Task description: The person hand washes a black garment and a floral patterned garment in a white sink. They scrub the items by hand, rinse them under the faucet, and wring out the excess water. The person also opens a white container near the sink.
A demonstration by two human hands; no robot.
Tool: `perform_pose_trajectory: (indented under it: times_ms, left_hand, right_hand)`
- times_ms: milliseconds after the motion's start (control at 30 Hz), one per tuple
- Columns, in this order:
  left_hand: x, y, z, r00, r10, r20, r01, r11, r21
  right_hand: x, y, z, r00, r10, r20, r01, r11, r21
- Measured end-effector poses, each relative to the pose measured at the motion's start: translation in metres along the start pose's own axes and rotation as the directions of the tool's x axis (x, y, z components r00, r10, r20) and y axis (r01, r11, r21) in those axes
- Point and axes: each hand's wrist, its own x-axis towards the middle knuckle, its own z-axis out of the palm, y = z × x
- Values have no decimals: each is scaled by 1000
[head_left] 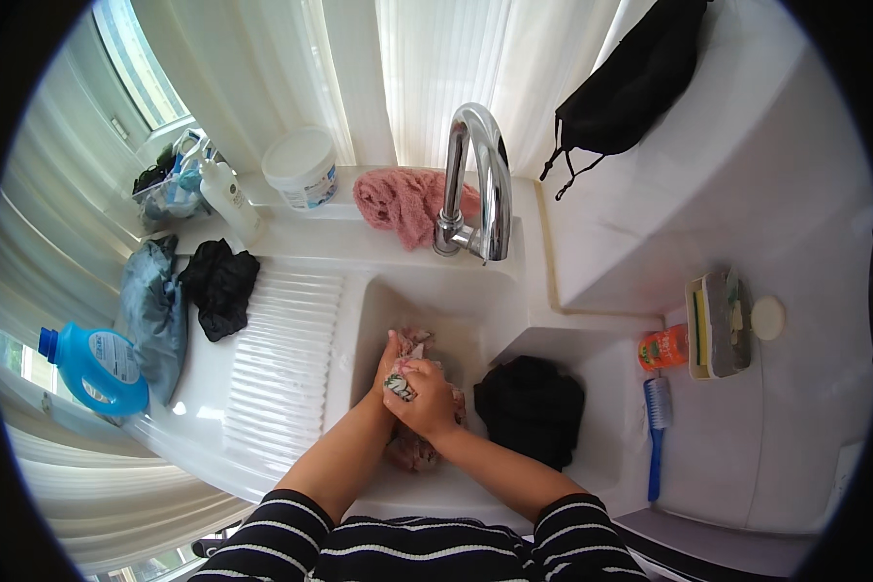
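Pink cloth point(414, 455), gripped by both hands' fingers point(423, 371), has open sink floor point(466, 325) beyond.

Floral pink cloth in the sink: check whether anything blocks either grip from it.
Nothing visible does: the right-hand grip is closed on the floral pink cloth, and the left-hand grip, itself partly hidden, is against it. The black cloth lies to the right, not between.

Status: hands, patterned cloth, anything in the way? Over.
Right hand closed on patterned pink cloth, left hand against it. Black cloth close by, right. Faucet beyond, clear of hands.
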Motion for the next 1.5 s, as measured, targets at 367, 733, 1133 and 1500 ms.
perform_pose_trajectory:
  times_ms: [367, 733, 1133, 1500]
  left_hand:
    - [-23, 3, 12, 995, -92, 46, 85, 988, 125]
    - [-15, -15, 16, 999, -49, 0, 49, 999, -3]
    - [-13, -6, 20, 752, 431, -499, 28, 736, 677]
    - [25, -12, -36, 650, 601, -465, 51, 576, 816]
  right_hand:
    - [-12, -25, 1, 978, -149, -143, 121, 974, -190]
    - [-11, -4, 12, 976, -70, -207, 7, 957, -290]
    - [46, 138, -16, 915, 367, -166, -403, 843, -358]
    - [35, 123, 28, 632, 774, 45, -569, 502, -651]
